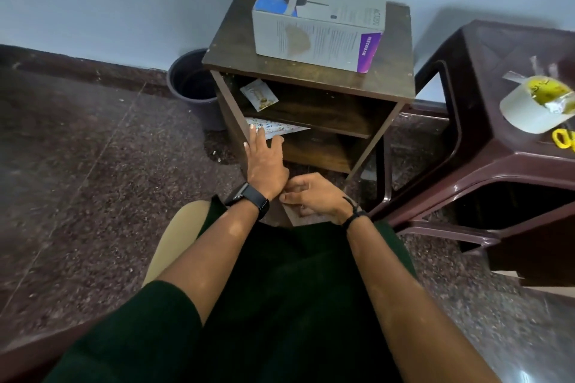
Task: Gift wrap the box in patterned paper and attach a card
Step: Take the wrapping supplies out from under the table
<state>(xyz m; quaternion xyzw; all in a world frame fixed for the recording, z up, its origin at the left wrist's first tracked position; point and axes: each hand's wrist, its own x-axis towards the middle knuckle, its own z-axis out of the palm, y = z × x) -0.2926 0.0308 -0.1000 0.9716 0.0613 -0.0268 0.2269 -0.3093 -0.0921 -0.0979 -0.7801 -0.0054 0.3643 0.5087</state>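
Observation:
A white and blue router box (320, 15) sits on top of a small dark wooden shelf unit (311, 78). A small card (259, 95) lies on its upper shelf. Folded patterned paper (277, 127) lies on the lower shelf. My left hand (264, 158) reaches into the lower shelf, fingers straight, fingertips touching the near edge of the paper. My right hand (311, 194) hangs just below and right of it with loosely curled fingers, holding nothing I can see.
A dark bucket (193, 84) stands on the floor left of the shelf unit, by the wall. A brown plastic stool (497, 149) at right carries a roll of clear tape (532, 106) and yellow-handled scissors (563, 140). Speckled stone floor lies all around.

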